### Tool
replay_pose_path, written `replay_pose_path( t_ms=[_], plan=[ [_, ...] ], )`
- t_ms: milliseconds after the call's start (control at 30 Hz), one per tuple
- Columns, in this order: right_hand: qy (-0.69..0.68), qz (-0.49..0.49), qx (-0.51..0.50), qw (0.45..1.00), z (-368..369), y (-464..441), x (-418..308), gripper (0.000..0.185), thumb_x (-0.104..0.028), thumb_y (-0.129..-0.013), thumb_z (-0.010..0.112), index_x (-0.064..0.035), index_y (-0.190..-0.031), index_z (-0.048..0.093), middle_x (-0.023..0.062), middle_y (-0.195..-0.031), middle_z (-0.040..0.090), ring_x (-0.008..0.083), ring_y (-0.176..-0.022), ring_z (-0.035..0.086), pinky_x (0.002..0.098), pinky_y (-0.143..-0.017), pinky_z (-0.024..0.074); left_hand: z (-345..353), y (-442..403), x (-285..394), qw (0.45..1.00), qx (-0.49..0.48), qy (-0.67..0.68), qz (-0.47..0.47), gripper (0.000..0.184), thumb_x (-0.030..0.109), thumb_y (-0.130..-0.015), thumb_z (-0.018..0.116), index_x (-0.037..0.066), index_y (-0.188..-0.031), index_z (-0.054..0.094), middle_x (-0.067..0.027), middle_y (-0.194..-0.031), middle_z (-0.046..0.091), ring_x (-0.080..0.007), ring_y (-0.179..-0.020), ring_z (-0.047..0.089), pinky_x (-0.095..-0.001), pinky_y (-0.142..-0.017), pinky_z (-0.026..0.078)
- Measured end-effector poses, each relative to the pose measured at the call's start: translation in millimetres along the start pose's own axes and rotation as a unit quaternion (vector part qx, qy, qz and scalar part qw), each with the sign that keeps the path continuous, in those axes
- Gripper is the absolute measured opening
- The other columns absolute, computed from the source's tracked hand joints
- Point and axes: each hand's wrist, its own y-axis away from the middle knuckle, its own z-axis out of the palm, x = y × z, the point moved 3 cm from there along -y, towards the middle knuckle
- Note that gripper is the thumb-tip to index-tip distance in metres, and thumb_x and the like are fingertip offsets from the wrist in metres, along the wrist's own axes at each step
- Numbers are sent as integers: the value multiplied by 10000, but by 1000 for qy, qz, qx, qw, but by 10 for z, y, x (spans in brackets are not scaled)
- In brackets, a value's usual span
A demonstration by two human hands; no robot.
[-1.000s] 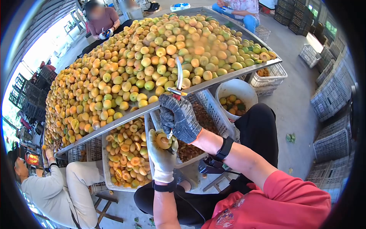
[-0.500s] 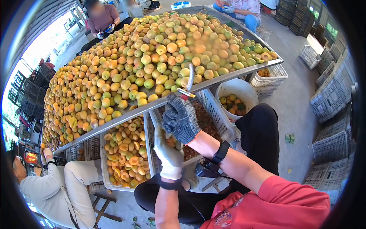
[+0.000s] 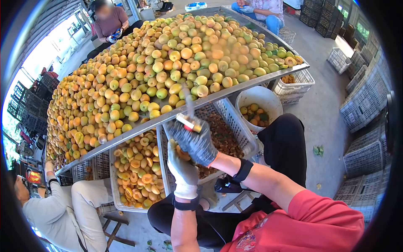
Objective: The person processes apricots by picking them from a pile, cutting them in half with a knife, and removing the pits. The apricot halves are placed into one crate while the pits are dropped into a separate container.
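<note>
My left hand [image 3: 183, 164], in a pale glove, is closed round an apricot [image 3: 183, 153], mostly covered by my other hand. My right hand [image 3: 194, 140], in a dark grey knitted glove, grips a knife [image 3: 189, 122] with a red and metal handle; its curved blade points up and is blurred. Both hands meet just below the metal edge of a big table [image 3: 193, 104] heaped with apricots [image 3: 138, 82]. Below them, one crate [image 3: 117, 201] holds halved apricots [image 3: 140, 168], and another crate [image 3: 240, 132] contains brown pits [image 3: 220, 130].
A white bucket [image 3: 260, 96] with some fruit stands right of the pit crate. Beyond it is a white crate [image 3: 296, 86]. A co-worker in a light top [image 3: 52, 214] sits at left; two others sit across the table. Stacked crates [image 3: 365, 147] line the right side.
My right hand turned with the knife, whose handle now lies tilted and nearer me. The apricot in my left hand, plainly visible a second ago, is now largely hidden.
</note>
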Motion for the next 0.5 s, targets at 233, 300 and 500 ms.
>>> replay_pose_path(
  t_ms=[233,300,500],
  plan=[
    [-418,309,51,853,77,-89,204,112,-197,-903,617,-124,-823,588,-32,-566,497,108,-402,444,266,-355,348,127,53,43,998,31,-16,61,376,275,-999,363,106,-1307,498,12,-1032,633,-57,-824,596,-169,-616,447],
    [-404,342,96,843,122,-95,171,144,-200,-908,607,-133,-788,566,-43,-526,449,102,-352,383,272,-315,293,136,46,85,998,30,47,29,354,293,-1008,350,145,-1276,526,91,-785,575,10,-554,419,-136,-442,266],
    [-402,310,-17,861,12,-13,268,98,-168,-909,620,-88,-852,613,-43,-607,529,75,-465,490,233,-392,361,0,-26,74,985,15,-138,106,379,329,-1013,333,127,-1258,540,76,-677,480,-5,-498,353,-146,-434,228]
  ],
)
